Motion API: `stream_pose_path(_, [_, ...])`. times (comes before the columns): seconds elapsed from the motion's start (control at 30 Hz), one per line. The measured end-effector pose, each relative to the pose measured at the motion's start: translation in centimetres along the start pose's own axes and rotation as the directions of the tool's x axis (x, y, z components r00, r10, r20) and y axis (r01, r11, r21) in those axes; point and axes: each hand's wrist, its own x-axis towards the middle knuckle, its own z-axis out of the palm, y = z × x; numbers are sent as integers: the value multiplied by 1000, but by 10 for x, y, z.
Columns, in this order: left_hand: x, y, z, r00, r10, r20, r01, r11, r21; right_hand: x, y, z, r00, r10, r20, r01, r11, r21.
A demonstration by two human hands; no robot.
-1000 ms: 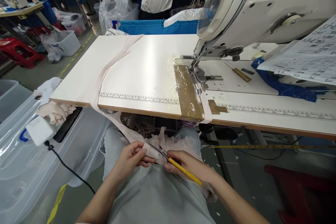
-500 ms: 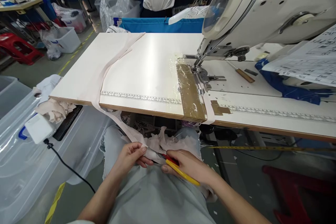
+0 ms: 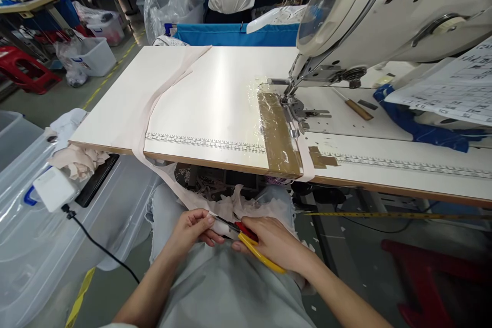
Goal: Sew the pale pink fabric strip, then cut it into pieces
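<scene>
Changed over the last second: the scissors (image 3: 248,241) have opened. The handles lay together; now we see the red handle (image 3: 248,230) apart from the yellow handle (image 3: 269,263), and the blades (image 3: 224,221) parted, pale cloth showing between them. We take this to mean a snip is being set up, with no cut through that we can make out. The left hand has barely shifted.

Left hand (image 3: 196,229): thumb and fingers pinch the strip (image 3: 139,143) close to the blade tips. Right hand (image 3: 271,241): curled round the handles of the scissors, gripping.

Place: both hands sit low over the lap, below the near edge of the table (image 3: 207,107). The strip lies on the table's left part, drops over that edge and slants down to the left hand. More pale cloth (image 3: 265,208) is bunched on the lap just beyond the right hand.

Direction: the scissors point left and slightly away from us, towards the left hand; long axis diagonal, handles near and right. The strip's long axis curves down the table from the far edge, then bends rightwards to the hands.
</scene>
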Motion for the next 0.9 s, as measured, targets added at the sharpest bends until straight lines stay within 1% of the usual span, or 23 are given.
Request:
stream_pose_path(0.13, [-1, 1, 0, 1000, -10, 8, 10, 1000, 0, 3, 0, 0, 1000, 21, -2, -21, 1000, 13])
stream_pose_path(0.2, [-1, 1, -1, 1000, -13, 0, 13, 1000, 7, 3, 3, 2, 999, 39, 9, -40, 998, 53])
stream_pose_path(0.27, [-1, 0, 0, 1000, -17, -6, 17, 1000, 16, 4, 5, 6, 998, 57, -6, -56, 991, 121])
stream_pose_path(0.33, [0, -4, 4, 1000, -20, -6, 20, 999, 27, 5, 5, 10, 997, 61, -52, -46, 968, 245])
stream_pose_path(0.37, [1, -6, 8, 1000, -19, -1, 19, 999, 29, 6, 3, 12, 995, 50, -82, -20, 944, 329])
stream_pose_path(0.4, [1, -8, 12, 1000, -21, 18, 20, 999, 30, 8, 1, 15, 993, 34, -115, 17, 908, 419])
stream_pose_path(0.47, [0, -7, 20, 993, -37, 110, 31, 998, 55, 10, -4, 20, 982, 14, -190, 98, 819, 565])
stream_pose_path(0.5, [-1, -1, 22, 984, -45, 171, 28, 995, 100, 10, -6, 22, 973, 15, -232, 132, 786, 604])
stream_pose_path(0.53, [-1, 9, 21, 975, -39, 220, 0, 984, 176, 9, -7, 23, 962, 26, -273, 154, 773, 616])
stream_pose_path(0.57, [-1, 24, 18, 970, -5, 242, -66, 956, 286, 7, -6, 24, 948, 45, -315, 164, 780, 604])
stream_pose_path(0.6, [0, 43, 13, 971, 61, 230, -154, 897, 414, 2, -4, 24, 932, 64, -356, 165, 800, 577])
stream_pose_path(0.63, [2, 66, 5, 965, 178, 192, -257, 790, 557, -4, 0, 23, 916, 81, -393, 161, 823, 544])
stream_pose_path(0.67, [6, 92, -5, 932, 341, 127, -328, 639, 696, -12, 4, 21, 896, 104, -431, 152, 842, 517])
stream_pose_path(0.7, [12, 119, -16, 870, 490, 55, -331, 497, 802, -21, 10, 19, 880, 129, -458, 138, 852, 505])
stream_pose_path(0.73, [20, 146, -27, 781, 624, -12, -280, 368, 887, -31, 16, 18, 862, 163, -479, 123, 850, 512])
stream_pose_path(0.77, [30, 172, -38, 694, 718, -43, -198, 249, 948, -42, 21, 17, 846, 205, -492, 108, 837, 536])
stream_pose_path(0.8, [43, 195, -48, 614, 787, -63, -100, 156, 983, -54, 27, 16, 836, 253, -487, 85, 817, 570])
stream_pose_path(0.83, [56, 215, -56, 563, 821, -94, -7, 119, 993, -64, 34, 17, 824, 304, -478, 59, 793, 606])
stream_pose_path(0.87, [69, 231, -63, 534, 833, -147, 60, 136, 989, -75, 40, 19, 816, 351, -459, 30, 769, 639])
stream_pose_path(0.9, [82, 243, -67, 519, 828, -213, 82, 201, 976, -85, 46, 22, 806, 396, -441, -2, 746, 666])
